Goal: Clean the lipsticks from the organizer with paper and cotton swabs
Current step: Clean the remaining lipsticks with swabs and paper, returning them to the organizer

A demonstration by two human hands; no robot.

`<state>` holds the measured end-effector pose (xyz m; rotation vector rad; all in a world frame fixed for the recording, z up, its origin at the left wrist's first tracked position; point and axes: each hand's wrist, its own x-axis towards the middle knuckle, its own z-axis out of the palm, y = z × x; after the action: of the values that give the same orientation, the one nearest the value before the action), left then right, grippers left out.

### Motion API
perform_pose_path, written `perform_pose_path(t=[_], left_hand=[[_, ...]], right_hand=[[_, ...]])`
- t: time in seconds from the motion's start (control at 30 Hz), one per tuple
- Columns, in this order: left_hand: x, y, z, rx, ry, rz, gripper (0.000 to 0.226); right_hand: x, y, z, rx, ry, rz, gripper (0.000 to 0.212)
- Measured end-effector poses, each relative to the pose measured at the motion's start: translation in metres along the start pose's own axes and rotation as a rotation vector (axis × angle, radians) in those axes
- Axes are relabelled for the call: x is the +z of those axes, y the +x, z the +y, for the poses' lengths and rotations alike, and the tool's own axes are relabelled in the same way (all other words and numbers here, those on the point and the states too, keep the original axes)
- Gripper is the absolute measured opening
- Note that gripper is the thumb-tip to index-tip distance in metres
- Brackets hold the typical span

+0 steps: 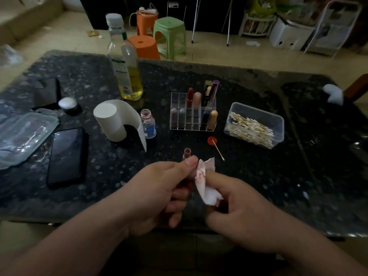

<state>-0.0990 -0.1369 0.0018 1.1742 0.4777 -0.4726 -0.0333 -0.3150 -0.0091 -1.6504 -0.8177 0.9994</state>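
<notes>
Near the table's front edge my left hand grips a pinkish lipstick, whose open tip sticks up past my thumb. My right hand pinches a crumpled, red-stained piece of paper against the lipstick's side. Behind them stands the clear organizer with several lipsticks upright in its cells. A used cotton swab lies with one end on a red cap. A clear tub of cotton swabs sits to the right, and a paper roll to the left.
An oil bottle stands at the back, a small open bottle by the roll. A phone, a clear lid and a dark pouch lie at the left. Stools stand beyond the dark stone table.
</notes>
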Motion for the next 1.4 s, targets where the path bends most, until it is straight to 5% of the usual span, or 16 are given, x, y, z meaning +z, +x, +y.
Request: perform_pose_path(t=[0.07, 0.17, 0.3, 0.43, 0.6, 0.77, 0.9, 1.03, 1.13, 1.27, 1.4], left_hand=[[0.002, -0.001, -0.003, 0.118, 0.139, 0.037, 0.04], [-0.008, -0.001, -0.009, 0.515, 0.689, 0.188, 0.033], [-0.024, 0.002, -0.011, 0.825, 0.987, 0.161, 0.012], [-0.023, 0.004, -0.008, 0.574, 0.631, 0.142, 0.021], [-0.018, 0.005, 0.002, 0.071, 0.202, 0.039, 0.052], [-0.016, 0.007, -0.002, 0.093, 0.116, -0.003, 0.025], [-0.018, 0.013, -0.009, 0.286, 0.357, 0.075, 0.01], [-0.022, 0.01, -0.015, 0.539, 0.667, 0.135, 0.015], [-0.027, 0.007, -0.012, 0.602, 0.732, 0.177, 0.021], [-0.049, 0.013, -0.002, 0.414, 0.847, 0.316, 0.014], [-0.064, 0.029, -0.001, 0.337, 0.953, 0.471, 0.013]], right_hand=[[-0.005, -0.004, -0.001, 0.118, 0.512, -0.163, 0.06], [-0.014, -0.004, -0.001, 0.127, 1.094, -0.492, 0.056], [-0.015, 0.002, 0.001, 0.05, 1.131, -0.562, 0.037], [-0.015, 0.0, 0.007, 0.083, 0.928, -0.361, 0.055], [-0.011, -0.006, 0.005, 0.0, 0.08, -0.021, 0.075], [-0.002, -0.001, 0.008, -0.059, -0.15, 0.084, 0.048], [-0.004, 0.002, 0.009, 0.132, 0.393, 0.042, 0.03], [-0.015, 0.005, 0.016, 0.316, 1.053, -0.224, 0.048], [-0.021, 0.008, 0.014, 0.316, 1.106, -0.162, 0.04], [-0.037, 0.006, 0.005, 0.284, 1.161, 0.117, 0.05], [-0.048, 0.009, 0.006, 0.241, 1.19, 0.027, 0.037]])
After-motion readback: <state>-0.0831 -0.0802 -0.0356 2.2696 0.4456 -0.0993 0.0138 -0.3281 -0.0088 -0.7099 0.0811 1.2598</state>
